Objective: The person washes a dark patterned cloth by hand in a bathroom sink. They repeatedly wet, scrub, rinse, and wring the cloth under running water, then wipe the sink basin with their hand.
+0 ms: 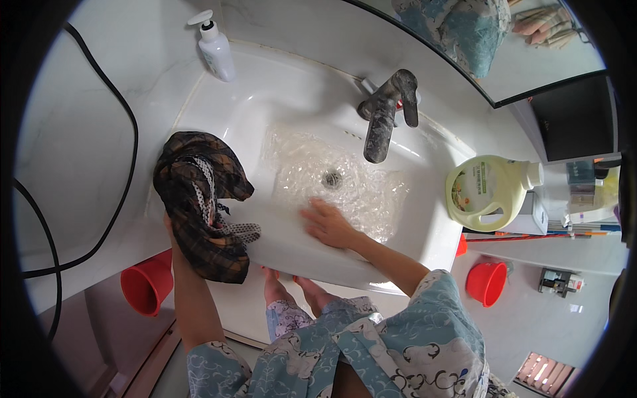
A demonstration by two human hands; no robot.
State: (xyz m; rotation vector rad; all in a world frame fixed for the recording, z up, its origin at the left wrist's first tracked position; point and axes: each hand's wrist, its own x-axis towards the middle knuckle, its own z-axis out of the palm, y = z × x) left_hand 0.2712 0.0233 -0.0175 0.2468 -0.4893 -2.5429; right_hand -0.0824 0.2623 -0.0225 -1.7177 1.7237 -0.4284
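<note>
A dark brown plaid cloth garment (214,248) with white polka-dot trim hangs bunched over the left rim of a white washbasin (278,248). My left hand (169,225) grips it from below, and the fabric hides most of the fingers. In the basin, moving water (298,164) with bubbles covers the bottom around a round metal drain (331,178). My right hand (326,226) is at the near side of the water, palm down, its blurred fingers apart and holding nothing. Above the basin stands a stained metal faucet (382,124); whether water runs from its spout is unclear.
A white pump bottle (215,52) stands on the basin's back left corner. A pale yellow detergent jug (485,194) is at the right rim. Red buckets (149,286) are lower down on both sides. A black hose or cable (133,134) loops along the left wall; a mirror (537,59) overhangs the back right.
</note>
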